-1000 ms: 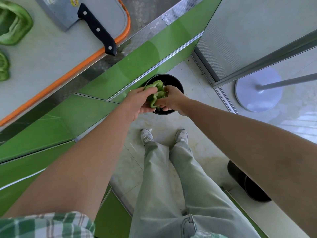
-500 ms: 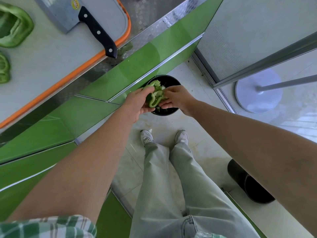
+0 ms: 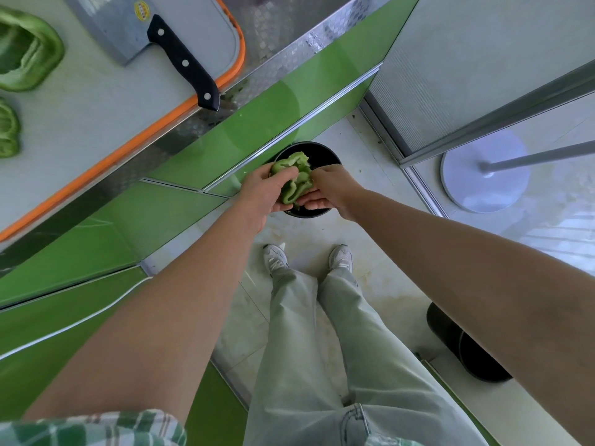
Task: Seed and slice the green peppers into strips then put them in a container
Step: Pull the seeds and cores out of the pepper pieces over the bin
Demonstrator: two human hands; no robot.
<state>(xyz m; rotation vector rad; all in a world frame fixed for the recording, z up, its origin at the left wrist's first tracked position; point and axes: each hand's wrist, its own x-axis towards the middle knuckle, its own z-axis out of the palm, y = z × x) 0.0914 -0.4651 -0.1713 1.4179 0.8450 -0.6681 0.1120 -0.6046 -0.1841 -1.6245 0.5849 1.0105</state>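
Fingers (image 3: 286,172) of left hand (image 3: 264,195) and right hand (image 3: 335,190) grip pepper piece (image 3: 294,183) over bin (image 3: 323,149); cleaver (image 3: 122,33) sticker (image 3: 140,9) unreadable.

Kitchen. Told by the white cutting board (image 3: 96,101) with its orange rim, the broad black-handled cleaver (image 3: 151,37) lying on it, and the cut green pepper pieces (image 3: 29,49) alongside. Backed up by the embossed steel desk (image 3: 283,37), glossy green cabinet fronts (image 3: 251,117) below, a pale tiled floor (image 3: 370,252) and a black bin (image 3: 322,154) beside the cabinets.
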